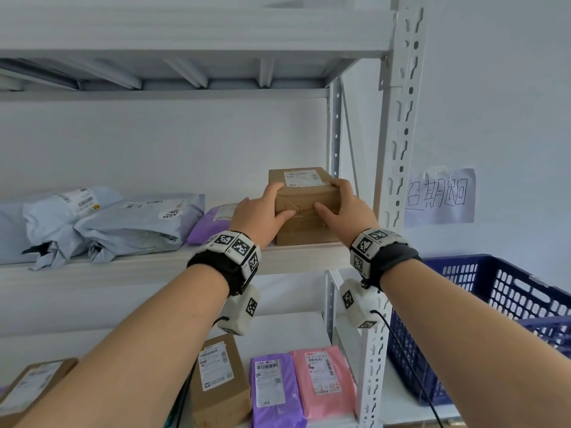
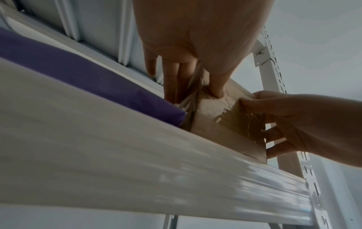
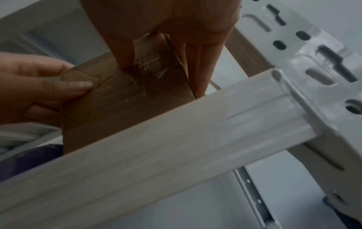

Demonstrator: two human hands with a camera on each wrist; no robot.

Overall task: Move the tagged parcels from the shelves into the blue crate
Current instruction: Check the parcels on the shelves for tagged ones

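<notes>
A taped brown cardboard parcel (image 1: 304, 193) with a white label stands at the right end of the middle shelf (image 1: 129, 273). My left hand (image 1: 262, 214) grips its left side, thumb on the front face and fingers along the side. My right hand (image 1: 343, 208) grips its right side the same way. Seen from the left wrist, the parcel (image 2: 215, 122) sits behind the shelf lip with my left hand (image 2: 195, 51) above it and my right hand (image 2: 293, 122) at its right edge. The right wrist view has the parcel (image 3: 121, 105) between my right hand (image 3: 166, 34) and my left hand (image 3: 39, 86). The blue crate (image 1: 494, 310) stands low at the right.
Grey mailer bags (image 1: 108, 223) and a purple mailer (image 1: 213, 223) lie left of the parcel on the same shelf. The lower shelf holds brown boxes (image 1: 219, 381), a purple mailer (image 1: 275, 393) and a pink one (image 1: 324, 384). A white slotted upright (image 1: 398, 149) rises just right of the parcel.
</notes>
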